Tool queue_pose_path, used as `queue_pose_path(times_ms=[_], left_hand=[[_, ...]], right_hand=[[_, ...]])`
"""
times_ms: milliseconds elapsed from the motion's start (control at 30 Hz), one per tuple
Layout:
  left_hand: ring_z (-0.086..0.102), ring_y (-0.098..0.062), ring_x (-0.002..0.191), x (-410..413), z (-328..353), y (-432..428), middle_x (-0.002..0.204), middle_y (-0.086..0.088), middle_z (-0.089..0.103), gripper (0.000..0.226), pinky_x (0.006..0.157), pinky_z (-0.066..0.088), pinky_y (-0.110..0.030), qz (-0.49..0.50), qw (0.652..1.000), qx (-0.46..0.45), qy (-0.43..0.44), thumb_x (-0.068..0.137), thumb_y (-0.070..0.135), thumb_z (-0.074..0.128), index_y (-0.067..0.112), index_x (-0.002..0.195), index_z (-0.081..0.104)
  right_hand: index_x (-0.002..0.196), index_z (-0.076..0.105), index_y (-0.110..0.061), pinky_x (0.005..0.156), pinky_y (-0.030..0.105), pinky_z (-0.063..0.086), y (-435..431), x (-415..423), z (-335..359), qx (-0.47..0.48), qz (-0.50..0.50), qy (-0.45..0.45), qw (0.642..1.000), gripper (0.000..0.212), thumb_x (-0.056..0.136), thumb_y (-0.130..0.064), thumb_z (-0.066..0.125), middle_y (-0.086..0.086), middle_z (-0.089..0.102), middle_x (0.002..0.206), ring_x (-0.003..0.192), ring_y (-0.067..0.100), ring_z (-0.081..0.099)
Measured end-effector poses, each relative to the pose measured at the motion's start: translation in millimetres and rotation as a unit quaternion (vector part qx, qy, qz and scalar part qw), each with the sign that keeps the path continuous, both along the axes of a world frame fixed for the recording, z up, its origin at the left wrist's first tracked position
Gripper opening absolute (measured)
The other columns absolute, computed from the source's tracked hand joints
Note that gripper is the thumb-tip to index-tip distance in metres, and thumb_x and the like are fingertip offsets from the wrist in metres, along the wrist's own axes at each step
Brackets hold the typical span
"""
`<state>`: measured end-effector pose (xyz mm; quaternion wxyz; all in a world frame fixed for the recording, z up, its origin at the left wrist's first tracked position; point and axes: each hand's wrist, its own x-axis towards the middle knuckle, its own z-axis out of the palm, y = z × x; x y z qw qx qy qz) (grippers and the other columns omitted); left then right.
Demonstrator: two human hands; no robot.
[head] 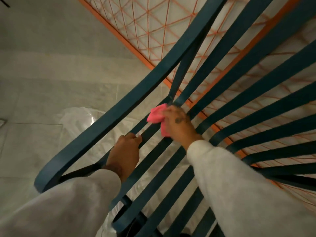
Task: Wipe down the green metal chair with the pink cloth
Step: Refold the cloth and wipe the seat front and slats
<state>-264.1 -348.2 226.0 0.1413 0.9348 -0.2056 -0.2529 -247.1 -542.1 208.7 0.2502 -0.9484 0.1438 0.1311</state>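
Sleeves (239, 177), pale grey, fill the bottom of my view, one on each forearm. Beyond them is the chair (95, 127), its dark green flat bars fanning away from both hands, with the broad curved armrest just outside my left hand (125, 151). That hand is curled closed around one seat slat, steadying the frame. My right hand (179, 124), a little further ahead, is closed on the cloth (156, 114), a bunched pink wad pressed against the spot where several slats meet the upright bars; part of it trails under the palm.

I judge the wipe to be mid-course. The cloth is working the junction at the back of the seat on the armrest side. I can't tell which bars are already clean, since the paint looks equally dull everywhere in this light. If I go by position alone, the long slats spreading off to the right of my right hand, the armrest and the scrolled ends near my sleeves may all be left to do.

Outward from the chair, an orange mesh frame (153, 31) lies beyond the right hand, clear plastic sheet (82, 117) sits under the slats beside the left, and pale floor tiles (34, 65) lie beyond that.
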Motion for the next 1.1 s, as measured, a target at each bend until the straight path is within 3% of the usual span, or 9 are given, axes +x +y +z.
queue_pose_path(times_ms=[133,333,467,533,600,667,767,933,1100], left_hand=[[0.059,-0.020,0.108,2,-3,0,0.122,-0.006,0.060,0.040,0.096,0.052,-0.030,-0.005,1.000,0.010,0.010,0.093,0.028,0.059,0.014,0.131,0.052],[0.058,-0.018,0.104,3,-1,0,0.119,-0.005,0.061,0.036,0.092,0.053,-0.028,-0.006,1.000,0.013,0.014,0.093,0.024,0.060,0.015,0.127,0.055],[0.059,-0.020,0.106,4,3,-2,0.119,-0.007,0.061,0.035,0.094,0.053,-0.029,0.001,1.000,0.004,0.017,0.094,0.023,0.059,0.013,0.127,0.055],[0.060,-0.021,0.108,2,2,0,0.122,-0.008,0.060,0.039,0.096,0.052,-0.030,-0.005,1.000,0.005,0.019,0.093,0.025,0.059,0.012,0.129,0.054],[0.060,-0.021,0.109,2,0,3,0.124,-0.008,0.060,0.042,0.097,0.051,-0.029,-0.014,1.000,0.004,0.014,0.092,0.028,0.060,0.012,0.130,0.053],[0.060,-0.021,0.108,1,-1,3,0.121,-0.009,0.061,0.039,0.096,0.052,-0.031,-0.009,1.000,-0.004,0.018,0.092,0.026,0.061,0.012,0.128,0.054],[0.058,-0.021,0.105,1,0,3,0.117,-0.008,0.061,0.032,0.093,0.053,-0.031,-0.006,1.000,-0.002,0.010,0.094,0.020,0.059,0.012,0.124,0.055],[0.058,-0.020,0.105,-7,18,2,0.120,-0.006,0.059,0.029,0.095,0.050,-0.029,0.060,0.995,-0.055,0.061,0.096,0.011,0.052,0.014,0.124,0.060],[0.066,-0.021,0.090,-28,82,-8,0.101,-0.015,0.071,0.042,0.089,0.053,-0.041,0.215,0.910,-0.229,0.271,0.098,0.041,0.043,0.006,0.103,0.068]], right_hand=[[0.136,0.053,-0.014,0.103,0.033,0.045,-19,13,-4,-0.069,-0.087,-0.014,0.994,0.038,0.098,-0.009,0.054,0.011,0.050,0.138,0.125,0.027,0.051],[0.139,0.053,-0.024,0.108,0.028,0.038,40,-38,7,0.003,0.009,-0.014,1.000,0.045,0.097,-0.012,0.058,0.003,0.045,0.144,0.127,0.021,0.046],[0.139,0.053,-0.021,0.114,0.038,0.038,6,-5,11,-0.016,0.049,0.077,0.996,0.052,0.090,-0.013,0.068,0.006,0.046,0.144,0.132,0.026,0.045],[0.140,0.048,-0.011,0.111,0.040,0.041,-9,16,8,-0.046,-0.041,0.119,0.991,0.052,0.092,-0.014,0.066,0.012,0.049,0.142,0.131,0.029,0.049],[0.137,0.051,-0.007,0.107,0.032,0.044,-4,16,4,-0.045,-0.131,0.079,0.987,0.042,0.097,-0.012,0.058,0.010,0.055,0.136,0.123,0.024,0.054],[0.134,0.056,-0.012,0.107,0.020,0.037,19,-6,4,0.015,-0.126,0.018,0.992,0.039,0.095,-0.009,0.061,-0.002,0.054,0.134,0.121,0.012,0.051],[0.129,0.061,-0.021,0.106,0.020,0.039,47,-38,10,0.094,-0.080,0.001,0.992,0.051,0.082,-0.012,0.078,-0.010,0.051,0.133,0.123,0.008,0.050],[0.117,0.071,-0.022,0.093,0.028,0.047,57,-59,57,0.297,-0.245,0.077,0.920,0.028,0.093,-0.009,0.064,-0.007,0.063,0.112,0.107,0.013,0.058],[0.113,0.069,-0.040,0.103,0.048,0.048,50,-102,107,0.364,-0.395,0.005,0.843,0.028,0.088,-0.028,0.072,-0.010,0.063,0.124,0.115,0.019,0.058]])
